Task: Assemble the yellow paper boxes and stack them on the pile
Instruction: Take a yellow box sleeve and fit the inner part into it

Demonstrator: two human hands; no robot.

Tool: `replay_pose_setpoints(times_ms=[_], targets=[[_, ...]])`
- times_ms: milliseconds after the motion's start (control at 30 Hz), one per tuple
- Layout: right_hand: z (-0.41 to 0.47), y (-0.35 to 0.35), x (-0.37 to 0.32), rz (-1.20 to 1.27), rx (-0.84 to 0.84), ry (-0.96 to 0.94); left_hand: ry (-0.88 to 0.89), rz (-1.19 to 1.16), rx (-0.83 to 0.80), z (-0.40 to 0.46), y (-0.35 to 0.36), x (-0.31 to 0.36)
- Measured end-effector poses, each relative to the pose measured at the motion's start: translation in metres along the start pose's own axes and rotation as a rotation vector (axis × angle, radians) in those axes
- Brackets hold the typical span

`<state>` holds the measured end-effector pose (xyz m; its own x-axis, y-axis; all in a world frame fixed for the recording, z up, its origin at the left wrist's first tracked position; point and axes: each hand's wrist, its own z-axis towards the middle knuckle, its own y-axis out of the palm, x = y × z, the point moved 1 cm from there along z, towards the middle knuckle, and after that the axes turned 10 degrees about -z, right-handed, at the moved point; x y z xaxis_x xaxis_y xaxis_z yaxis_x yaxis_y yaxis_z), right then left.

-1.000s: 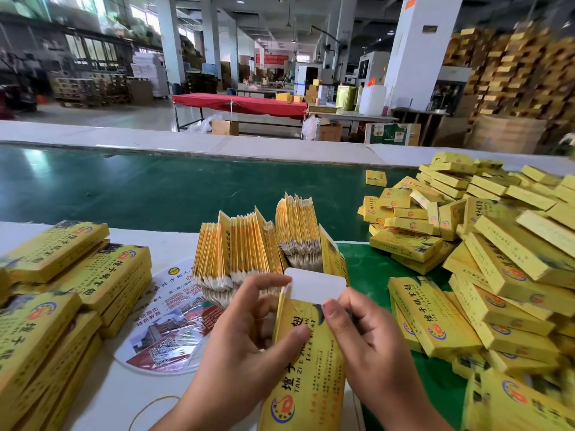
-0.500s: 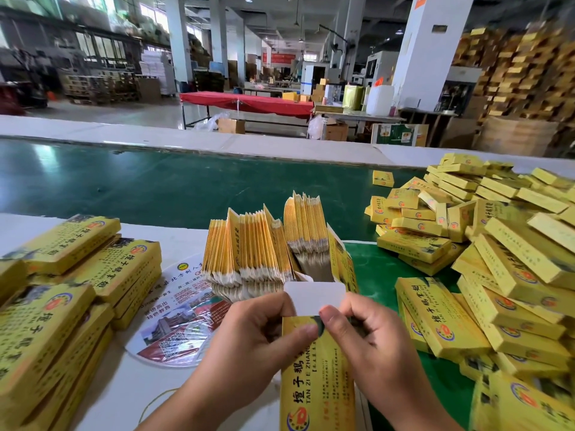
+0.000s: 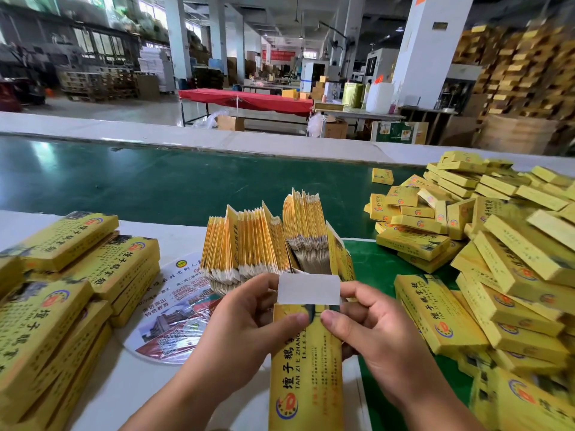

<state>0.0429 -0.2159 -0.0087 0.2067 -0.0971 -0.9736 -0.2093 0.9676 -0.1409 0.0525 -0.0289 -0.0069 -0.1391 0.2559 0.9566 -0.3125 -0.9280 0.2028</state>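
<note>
— What's in hand, nearest us?

— One box [image 3: 306,362], upright between both hands. The left hand [image 3: 245,321] and right hand [image 3: 373,325] each pinch its top edge, thumbs on the front, white flap [image 3: 308,289] standing up.

— Tricky to handle?

— I'd say light, thin card that creases easily. Hold by the edges near the flap, not the middle.

— And beyond?

— Flat blanks [image 3: 264,244] fanned on the table, then the pile [image 3: 497,259] to the right.

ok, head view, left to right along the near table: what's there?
Box stacks → round leaflet → left hand → held box → right hand → box pile.
</note>
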Motion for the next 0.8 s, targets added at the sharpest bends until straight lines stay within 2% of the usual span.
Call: replay_pose_setpoints(times_ms=[167,333,467,633,800], targets=[[0.0,-0.001,0.002,-0.028,0.013,-0.026,0.039,0.053,0.047,0.0,-0.001,0.0],[-0.002,0.002,0.001,-0.198,0.081,-0.082,0.066,0.094,0.096,-0.001,0.001,0.001],[-0.005,0.005,-0.003,-0.198,0.088,-0.125,0.06,0.07,0.131,-0.001,0.0,0.001],[-0.007,0.009,-0.006,-0.169,0.038,-0.106,0.056,0.054,0.174,-0.002,0.002,-0.002],[-0.005,0.008,-0.005,-0.105,0.068,-0.065,0.084,0.107,0.167,-0.003,0.003,-0.005]])
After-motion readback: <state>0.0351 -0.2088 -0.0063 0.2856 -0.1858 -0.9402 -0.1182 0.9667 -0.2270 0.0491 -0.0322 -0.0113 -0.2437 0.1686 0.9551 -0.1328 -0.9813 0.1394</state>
